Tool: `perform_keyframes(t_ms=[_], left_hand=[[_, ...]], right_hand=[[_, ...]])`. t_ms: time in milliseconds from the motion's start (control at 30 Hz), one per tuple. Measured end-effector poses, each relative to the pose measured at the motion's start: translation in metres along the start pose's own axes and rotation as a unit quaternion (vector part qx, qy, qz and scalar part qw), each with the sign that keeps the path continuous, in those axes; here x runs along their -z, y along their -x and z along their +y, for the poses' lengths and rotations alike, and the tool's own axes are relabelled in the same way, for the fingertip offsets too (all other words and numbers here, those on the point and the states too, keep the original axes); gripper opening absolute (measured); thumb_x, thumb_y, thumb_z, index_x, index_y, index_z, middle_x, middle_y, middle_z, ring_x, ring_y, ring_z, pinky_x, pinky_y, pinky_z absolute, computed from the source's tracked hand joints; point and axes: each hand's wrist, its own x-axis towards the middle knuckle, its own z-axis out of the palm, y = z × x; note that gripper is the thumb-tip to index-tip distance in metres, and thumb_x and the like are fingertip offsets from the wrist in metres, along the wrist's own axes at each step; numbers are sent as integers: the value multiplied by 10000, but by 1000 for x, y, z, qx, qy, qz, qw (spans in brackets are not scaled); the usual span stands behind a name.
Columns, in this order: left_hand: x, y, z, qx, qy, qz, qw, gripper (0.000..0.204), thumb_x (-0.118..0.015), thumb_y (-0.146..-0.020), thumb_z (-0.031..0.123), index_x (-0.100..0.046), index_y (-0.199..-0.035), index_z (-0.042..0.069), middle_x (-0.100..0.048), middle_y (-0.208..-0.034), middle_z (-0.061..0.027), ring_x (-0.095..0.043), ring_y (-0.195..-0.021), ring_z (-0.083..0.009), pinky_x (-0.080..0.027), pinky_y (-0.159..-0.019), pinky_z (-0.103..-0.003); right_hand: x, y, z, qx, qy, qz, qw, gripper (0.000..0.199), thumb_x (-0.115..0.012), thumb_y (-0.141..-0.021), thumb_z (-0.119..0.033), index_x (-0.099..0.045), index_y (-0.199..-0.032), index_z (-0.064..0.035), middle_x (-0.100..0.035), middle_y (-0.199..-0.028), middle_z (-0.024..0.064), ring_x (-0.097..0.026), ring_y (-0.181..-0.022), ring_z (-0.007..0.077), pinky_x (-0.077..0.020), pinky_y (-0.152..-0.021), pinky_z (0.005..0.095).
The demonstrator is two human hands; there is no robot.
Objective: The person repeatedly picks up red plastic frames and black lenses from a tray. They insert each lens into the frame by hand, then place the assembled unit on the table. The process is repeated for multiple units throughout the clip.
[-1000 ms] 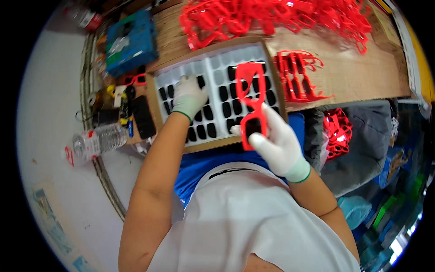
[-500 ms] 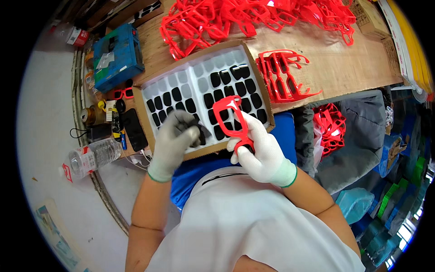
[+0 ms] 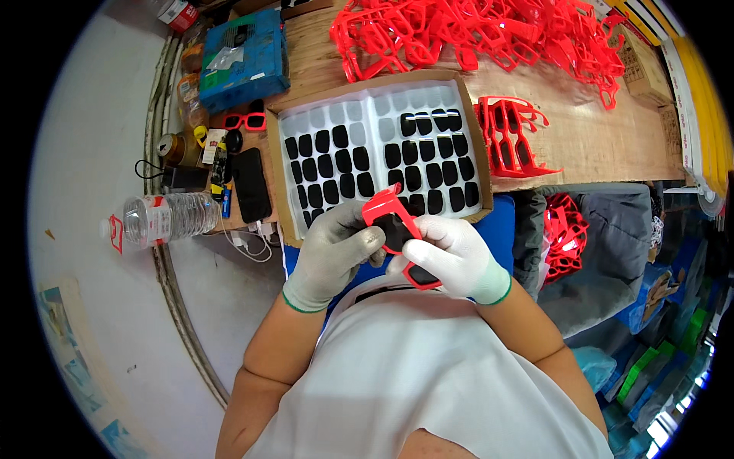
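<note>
My right hand point(image 3: 459, 256), in a white knit glove, grips a red sunglasses frame point(image 3: 384, 203) at its lower part, thumb on top. A dark lens fills the frame's lower opening by that thumb. My left hand point(image 3: 336, 249), its glove smudged grey at the fingertips, pinches a second dark lens point(image 3: 391, 231) at the upper opening. Whether this lens is fully seated I cannot tell. Both hands are just over the near edge of a cardboard box point(image 3: 284, 183), where dark lenses point(image 3: 346, 185) lie in rows on white liners.
Red frames point(image 3: 474, 34) are heaped at the back of the wooden table. Several sunglasses point(image 3: 505, 138) are stacked right of the box. On the left are a blue case point(image 3: 245, 61), a phone point(image 3: 251, 185) and a plastic bottle point(image 3: 172, 218). A grey cloth-lined bin point(image 3: 612, 252) holds more red frames.
My left hand has moved right from over the box, bringing the dark lens to the red frame. The frame has tilted and come slightly lower. The whole view has shifted.
</note>
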Motion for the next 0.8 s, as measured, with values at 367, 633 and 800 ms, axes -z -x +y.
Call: perform_keyframes(t_ms=[367, 633, 800], left_hand=[[-17, 16, 3, -3, -63, 75, 995, 183, -608, -942, 89, -633, -1091, -14, -649, -955, -40, -554, -780, -85, -479, -702, -257], [-21, 24, 4, -43, -113, 105, 987, 168, -600, -963, 107, -630, -1056, -31, -649, -889, -48, -550, -736, -74, -477, -672, -247], [-12, 19, -19, -70, -92, 150, 982, 190, -615, -973, 149, -629, -1036, -30, -648, -868, -35, -546, -728, -62, -474, -655, -236]], right_hand=[[-12, 1, 7, -19, -33, 1, 999, 213, -501, -995, -125, -610, -1097, 27, -639, -858, 46, -606, -804, 111, -501, -780, 285], [-16, 0, 8, 70, 56, 16, 996, 199, -475, -1006, -127, -604, -1038, 22, -643, -817, 41, -599, -739, 124, -503, -734, 293], [-23, -4, 15, 17, 94, 57, 994, 192, -476, -1011, -129, -603, -1009, 16, -645, -791, 65, -621, -725, 155, -509, -718, 310]])
